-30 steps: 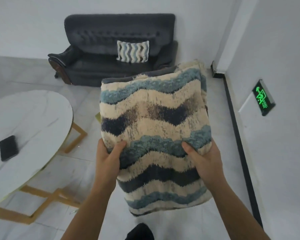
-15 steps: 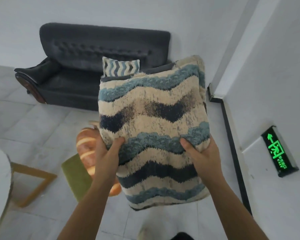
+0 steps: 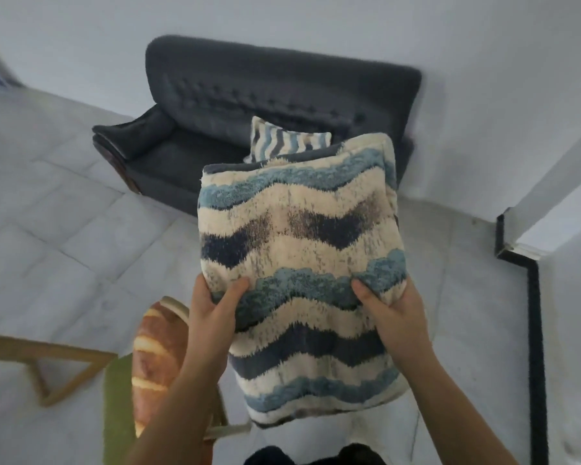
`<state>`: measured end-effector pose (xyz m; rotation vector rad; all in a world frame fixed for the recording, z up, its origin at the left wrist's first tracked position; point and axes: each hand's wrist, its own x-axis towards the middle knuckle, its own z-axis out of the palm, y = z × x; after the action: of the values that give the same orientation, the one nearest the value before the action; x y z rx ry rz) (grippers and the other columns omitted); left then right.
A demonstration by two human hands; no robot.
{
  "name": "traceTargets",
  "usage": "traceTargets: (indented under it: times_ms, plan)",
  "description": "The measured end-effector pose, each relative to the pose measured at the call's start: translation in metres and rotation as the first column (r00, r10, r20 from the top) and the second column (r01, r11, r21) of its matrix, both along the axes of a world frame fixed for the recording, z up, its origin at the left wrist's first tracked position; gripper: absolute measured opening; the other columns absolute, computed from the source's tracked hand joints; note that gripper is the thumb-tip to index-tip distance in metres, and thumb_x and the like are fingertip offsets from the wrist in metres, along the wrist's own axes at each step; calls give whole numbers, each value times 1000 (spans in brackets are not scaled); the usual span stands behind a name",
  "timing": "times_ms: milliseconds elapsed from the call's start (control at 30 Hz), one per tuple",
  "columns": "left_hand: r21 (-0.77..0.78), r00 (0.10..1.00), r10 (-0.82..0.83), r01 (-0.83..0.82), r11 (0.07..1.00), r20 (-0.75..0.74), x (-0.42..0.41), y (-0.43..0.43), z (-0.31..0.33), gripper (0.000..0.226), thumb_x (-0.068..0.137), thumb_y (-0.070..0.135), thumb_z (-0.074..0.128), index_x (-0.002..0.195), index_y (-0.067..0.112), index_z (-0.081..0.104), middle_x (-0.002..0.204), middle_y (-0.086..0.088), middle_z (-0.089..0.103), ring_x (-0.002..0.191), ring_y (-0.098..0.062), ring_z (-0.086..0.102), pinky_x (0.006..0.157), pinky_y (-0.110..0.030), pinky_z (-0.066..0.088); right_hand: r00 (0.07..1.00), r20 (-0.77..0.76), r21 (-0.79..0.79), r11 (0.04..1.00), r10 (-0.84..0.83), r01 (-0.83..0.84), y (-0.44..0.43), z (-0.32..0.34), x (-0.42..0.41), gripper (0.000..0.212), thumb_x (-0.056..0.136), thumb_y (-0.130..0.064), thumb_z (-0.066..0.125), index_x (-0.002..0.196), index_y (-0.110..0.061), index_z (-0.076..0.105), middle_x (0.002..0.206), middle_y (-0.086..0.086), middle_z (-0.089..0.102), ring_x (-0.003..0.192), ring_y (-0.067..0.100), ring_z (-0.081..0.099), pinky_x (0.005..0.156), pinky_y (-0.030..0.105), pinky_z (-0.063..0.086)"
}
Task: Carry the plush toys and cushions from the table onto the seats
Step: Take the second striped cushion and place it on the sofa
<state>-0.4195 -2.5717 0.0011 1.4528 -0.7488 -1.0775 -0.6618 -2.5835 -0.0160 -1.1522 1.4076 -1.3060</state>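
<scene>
I hold a large cushion (image 3: 299, 263) with cream, light blue and navy wave stripes up in front of me. My left hand (image 3: 212, 313) grips its left edge, thumb on the front. My right hand (image 3: 393, 317) grips its right edge the same way. Beyond it stands a dark grey tufted sofa (image 3: 249, 105) against the wall, with a smaller striped cushion (image 3: 285, 142) leaning on its backrest. A bread-shaped plush toy (image 3: 155, 357) lies on a green-seated chair (image 3: 114, 407) at my lower left, partly hidden by my left arm.
Pale tiled floor (image 3: 81, 229) spreads between me and the sofa. A wooden table leg frame (image 3: 47, 360) shows at the left edge. A white wall corner with black skirting (image 3: 530, 297) stands at the right.
The view has swung right and closer to the sofa. The table top and the green exit sign have left the frame. The bread plush and green chair came into sight. My grip is unchanged.
</scene>
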Motion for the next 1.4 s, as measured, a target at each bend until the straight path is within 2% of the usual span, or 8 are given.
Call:
traceTargets:
  times_ms: [267, 400, 567, 667, 767, 1133, 1233, 1400]
  plan:
    - [-52, 941, 338, -340, 939, -30, 64, -122, -1, 32, 95, 14, 67, 126, 21, 61, 110, -1, 77, 100, -18, 75, 80, -36, 60, 920, -30, 2, 920, 391, -392, -209, 4, 81, 48, 89, -14, 77, 125, -38, 56, 106, -38, 69, 101, -15, 64, 81, 5, 50]
    - [-44, 910, 411, -414, 909, -59, 122, -215, -24, 31, 94, 18, 70, 124, 23, 63, 114, -6, 75, 106, -29, 73, 88, -51, 59, 893, -44, -14, 893, 449, -450, -317, -9, 146, 53, 88, -11, 78, 134, -26, 56, 112, -29, 71, 105, -9, 66, 84, 7, 50]
    - [-79, 899, 432, -437, 896, -72, 210, -343, -17, 31, 94, 18, 70, 123, 28, 64, 115, -1, 76, 109, -25, 72, 92, -50, 57, 890, -62, -7, 891, 452, -454, -448, -2, 240, 57, 81, -25, 83, 134, -25, 61, 120, -13, 73, 113, 5, 68, 102, 38, 54]
    - [-84, 905, 423, -426, 901, -52, 263, -414, 6, 31, 94, 15, 69, 120, 31, 65, 112, 3, 77, 107, -20, 72, 90, -45, 57, 901, -35, 0, 901, 433, -433, -515, 12, 285, 60, 74, -34, 84, 129, -32, 62, 117, -21, 73, 110, -1, 68, 96, 26, 55]
    - [-91, 918, 396, -394, 914, 1, 311, -484, 14, 32, 95, 13, 68, 124, 26, 63, 115, 0, 75, 106, -19, 72, 88, -43, 57, 905, 2, 8, 905, 425, -425, -578, 13, 325, 47, 81, -17, 82, 119, -37, 62, 106, -27, 74, 99, -7, 69, 81, 11, 55]
    - [130, 969, 213, -229, 965, 124, 483, -802, -51, 35, 92, 35, 73, 125, 24, 65, 114, 1, 77, 106, -22, 73, 93, -49, 58, 938, 172, 106, 941, 300, -321, -864, -54, 489, 40, 86, -10, 79, 119, -27, 63, 99, -27, 75, 93, -7, 70, 73, 9, 54]
    - [250, 963, 260, -269, 930, 70, 533, -883, -44, 68, 75, 61, 78, 128, 20, 62, 118, -5, 75, 106, -26, 73, 94, -50, 58, 937, 144, 122, 934, 318, -336, -942, -42, 535, 39, 87, -12, 80, 120, -25, 64, 99, -20, 77, 92, -10, 69, 74, 9, 53]
    - [257, 964, 236, -261, 931, 124, 604, -993, -7, 92, 88, 64, 63, 158, 21, 20, 149, -10, 52, 133, -33, 54, 115, -49, 38, 915, 60, 116, 908, 399, -404, -1050, -14, 602, 39, 86, -16, 81, 116, -31, 62, 105, -16, 73, 90, -15, 66, 72, 4, 50]
